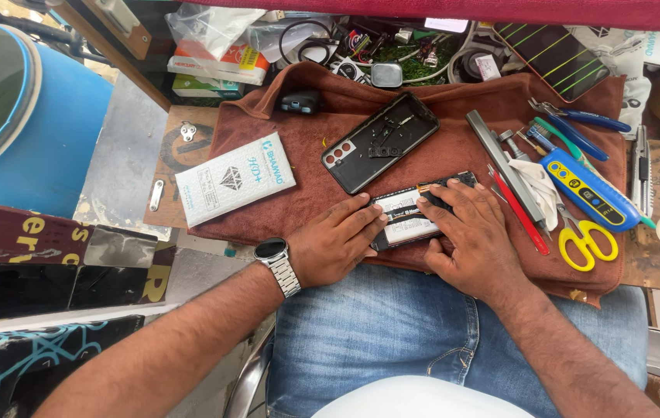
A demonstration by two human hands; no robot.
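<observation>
Both hands press an opened phone on a brown cloth.
Left hand [335,244] and right hand [471,232] lie with fingers spread flat on the opened phone [407,218]; the back cover [380,142] lies just above, scissors [587,241] at right.

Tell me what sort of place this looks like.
Probably a phone repair stall: both hands press an opened phone on a brown cloth, beside a removed back cover, yellow scissors and hand tools.

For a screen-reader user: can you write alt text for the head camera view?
Both hands, left hand and right hand, press on an opened phone on a brown cloth. A detached back cover, white box and yellow scissors lie nearby.
</observation>
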